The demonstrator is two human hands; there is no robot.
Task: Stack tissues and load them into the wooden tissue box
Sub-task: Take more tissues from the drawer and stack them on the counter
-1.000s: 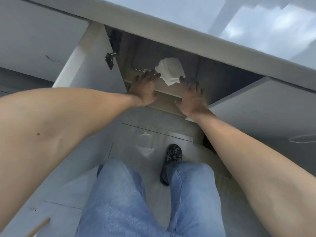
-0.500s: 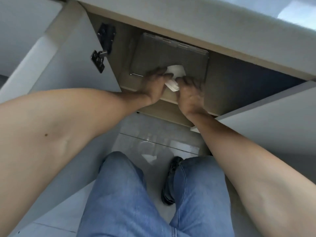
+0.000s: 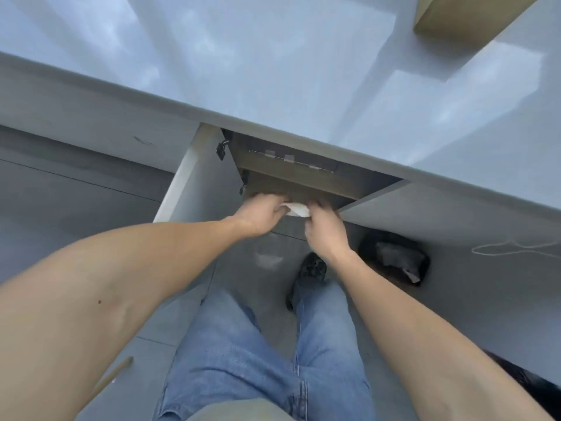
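Observation:
A white tissue (image 3: 297, 209) is pinched between my two hands at the front edge of an open cabinet under the counter. My left hand (image 3: 261, 214) closes on its left side and my right hand (image 3: 324, 228) on its right side, so most of the tissue is hidden. Just behind the hands sits a wood-coloured panel with a metal hinge strip (image 3: 291, 161); I cannot tell whether it belongs to the tissue box. The corner of a wooden box (image 3: 461, 18) shows on the counter at the far right.
The glossy grey counter (image 3: 273, 71) overhangs the cabinet. Open doors flank the opening, the left door (image 3: 194, 177) and the right door (image 3: 455, 220). A dark bag (image 3: 394, 259) lies on the floor at the right, a wooden stick (image 3: 112, 375) at the lower left.
A second ago my hands lay spread flat below the loose tissue. They closed on it and drew it to the cabinet's front edge. My view has risen over the counter.

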